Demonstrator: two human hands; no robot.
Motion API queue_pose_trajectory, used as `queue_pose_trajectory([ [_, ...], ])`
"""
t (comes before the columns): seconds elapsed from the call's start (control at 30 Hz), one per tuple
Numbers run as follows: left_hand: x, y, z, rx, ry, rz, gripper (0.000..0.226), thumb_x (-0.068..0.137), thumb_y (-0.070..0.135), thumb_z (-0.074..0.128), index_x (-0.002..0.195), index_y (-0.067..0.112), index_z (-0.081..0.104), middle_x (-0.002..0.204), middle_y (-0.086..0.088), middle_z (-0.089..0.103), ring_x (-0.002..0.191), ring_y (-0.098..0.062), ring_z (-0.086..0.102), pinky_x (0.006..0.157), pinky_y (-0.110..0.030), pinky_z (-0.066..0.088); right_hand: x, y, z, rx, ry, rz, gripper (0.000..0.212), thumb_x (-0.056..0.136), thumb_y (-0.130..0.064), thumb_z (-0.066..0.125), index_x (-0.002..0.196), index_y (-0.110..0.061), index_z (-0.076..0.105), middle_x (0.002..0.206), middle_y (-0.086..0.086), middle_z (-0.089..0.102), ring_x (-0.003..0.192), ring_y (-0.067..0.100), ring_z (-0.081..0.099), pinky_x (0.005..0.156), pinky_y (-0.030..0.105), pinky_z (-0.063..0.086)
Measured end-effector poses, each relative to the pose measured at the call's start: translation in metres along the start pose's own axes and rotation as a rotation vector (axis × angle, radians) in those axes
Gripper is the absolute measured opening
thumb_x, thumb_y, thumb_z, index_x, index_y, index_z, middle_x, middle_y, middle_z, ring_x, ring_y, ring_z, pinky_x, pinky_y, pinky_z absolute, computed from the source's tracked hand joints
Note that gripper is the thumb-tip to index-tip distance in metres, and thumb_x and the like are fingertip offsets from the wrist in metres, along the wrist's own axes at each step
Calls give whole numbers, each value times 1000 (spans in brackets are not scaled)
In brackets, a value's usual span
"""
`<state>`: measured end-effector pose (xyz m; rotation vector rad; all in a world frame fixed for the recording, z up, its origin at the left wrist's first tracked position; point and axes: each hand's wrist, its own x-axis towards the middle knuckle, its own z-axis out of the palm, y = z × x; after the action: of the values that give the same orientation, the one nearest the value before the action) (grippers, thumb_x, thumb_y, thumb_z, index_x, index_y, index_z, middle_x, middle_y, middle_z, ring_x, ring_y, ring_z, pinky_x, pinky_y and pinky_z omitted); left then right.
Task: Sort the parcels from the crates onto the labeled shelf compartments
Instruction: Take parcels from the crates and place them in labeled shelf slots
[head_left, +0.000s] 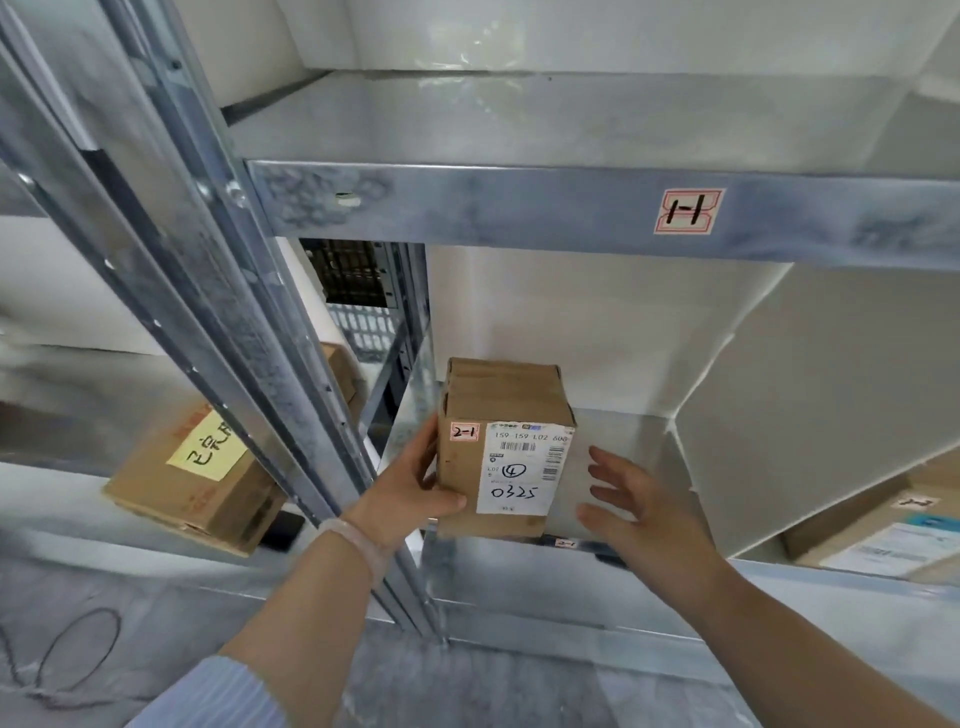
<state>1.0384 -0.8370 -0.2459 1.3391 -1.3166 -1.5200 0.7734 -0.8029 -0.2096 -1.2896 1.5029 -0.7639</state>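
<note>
Parcel (506, 457) marked 2-1 stands upright at the front edge of the shelf (618, 452), between my hands: my left grip (410, 486) holds its left side, my right grip (639, 499) hovers open just beside it.

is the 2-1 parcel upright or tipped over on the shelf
Upright: the parcel stands on end on the shelf, label right way up. The left hand holds its side; the right hand is off it.

A thin dark cable (118, 636) lies looped on the grey floor (467, 691) at lower left; a white wall (571, 322) stands behind
</note>
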Motion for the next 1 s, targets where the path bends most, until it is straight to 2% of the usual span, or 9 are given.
queue_pose_trajectory([
  [0.13,0,-11,-1,-5,57,-17,77,63,-1,67,130,33,52,124,7,68,126,-13,56,104,-37,48,0,0,9,-41,-9,21,63,81,-25,74,135,-42,46,127,-20,54,113,-4,53,97,44,51],
  [0.23,-2,-19,1,15,97,-39,68,63,4,70,123,33,54,118,9,70,121,-13,59,98,-34,50,-1,-4,12,-72,-8,19,65,82,-26,73,138,-39,44,132,-17,53,115,0,53,96,42,52],
  [0.3,-4,-21,4,49,120,-58,62,68,6,76,120,34,55,111,18,72,117,-8,61,94,-28,50,-2,-7,13,-81,-18,20,67,83,-25,73,141,-37,42,133,-17,51,118,3,52,95,38,53],
  [0.4,-6,-26,8,61,143,-73,61,77,10,81,123,37,53,115,19,71,121,-9,59,104,-35,47,-3,-7,16,-95,-34,8,71,82,-24,75,142,-35,41,137,-16,50,117,2,52,88,28,53],
  [0.47,-7,-27,12,76,166,-56,68,71,23,87,129,34,53,122,15,70,123,-12,60,107,-42,46,-3,-7,18,-117,-54,-8,73,80,-24,76,143,-34,39,138,-16,49,116,2,51,82,15,46],
  [0.53,-5,-26,15,76,214,-46,64,72,20,88,126,33,55,119,14,71,119,-10,62,107,-42,48,-2,-8,20,-151,-75,-18,75,80,-26,76,144,-34,38,138,-18,47,115,1,50,80,10,40],
  [0.67,-2,-25,21,101,296,-36,57,75,12,85,114,41,54,113,19,69,115,-4,60,105,-36,49,-1,-10,23,-183,-105,-25,75,81,-32,74,145,-35,36,140,-19,46,116,0,49,87,15,40],
  [0.83,2,-25,18,131,306,-46,62,75,16,86,123,36,53,117,17,68,121,-10,58,107,-42,47,0,-8,22,-196,-123,-17,76,83,-30,74,147,-35,33,145,-15,43,122,4,47,101,26,45],
  [1.0,1,-19,18,199,312,-62,60,78,19,84,125,36,50,114,23,65,121,-13,57,109,-40,45,-2,-6,17,-221,-145,-12,77,82,-31,75,146,-35,34,144,-15,42,123,4,45,104,30,44],
])
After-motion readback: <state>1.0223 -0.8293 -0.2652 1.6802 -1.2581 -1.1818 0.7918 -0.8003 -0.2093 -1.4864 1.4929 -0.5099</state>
